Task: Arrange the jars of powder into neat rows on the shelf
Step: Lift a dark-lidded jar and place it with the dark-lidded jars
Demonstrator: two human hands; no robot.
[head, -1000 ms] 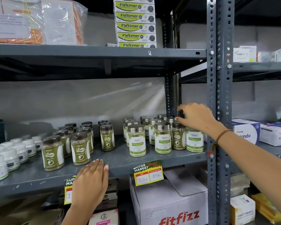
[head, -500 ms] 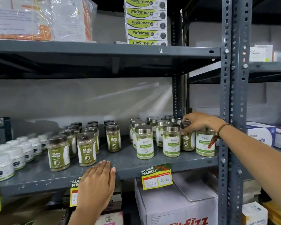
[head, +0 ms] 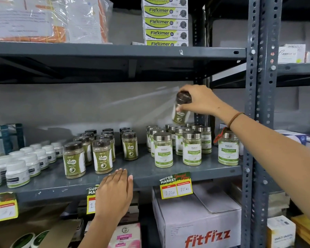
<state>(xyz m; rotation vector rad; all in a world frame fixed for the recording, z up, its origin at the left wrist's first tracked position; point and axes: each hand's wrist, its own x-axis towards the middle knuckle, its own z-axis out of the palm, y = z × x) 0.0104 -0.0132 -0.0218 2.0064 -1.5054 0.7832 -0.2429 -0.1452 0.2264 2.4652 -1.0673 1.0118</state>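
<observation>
Head camera view takes in a dark grey slotted-steel shelf [head: 168,173] whose middle tier carries three groups of containers, with a perforated grey upright post [head: 256,122] closing its right end. Below it sits a white cardboard box printed "fitfizz" in red [head: 200,228], and on the tier above stand five stacked green-and-white Fleximer cartons [head: 166,22]. The right hand [head: 201,102] is raised above the rear of the silver-lidded group, its grip closed around a brown-lidded clear jar of green powder [head: 182,109], fingers over the lid and thumb on the body; the jar hangs tilted in the air, clear of the shelf, blurred. Beneath it stand the silver-lidded clear jars with white-green Moringa labels [head: 164,152], about a dozen in loose rows, with one more apart at the right near the post. To their left the brown-lidded olive-labelled Gaska jars [head: 102,156] number roughly ten, in three columns, with a bare strip of shelf between the two groups. Small white tubs [head: 17,173] fill the far left. The left hand [head: 115,192] lies flat and open on the shelf's front lip, holding nothing, just in front of the Gaska jars, beside a yellow price tag [head: 176,187].
</observation>
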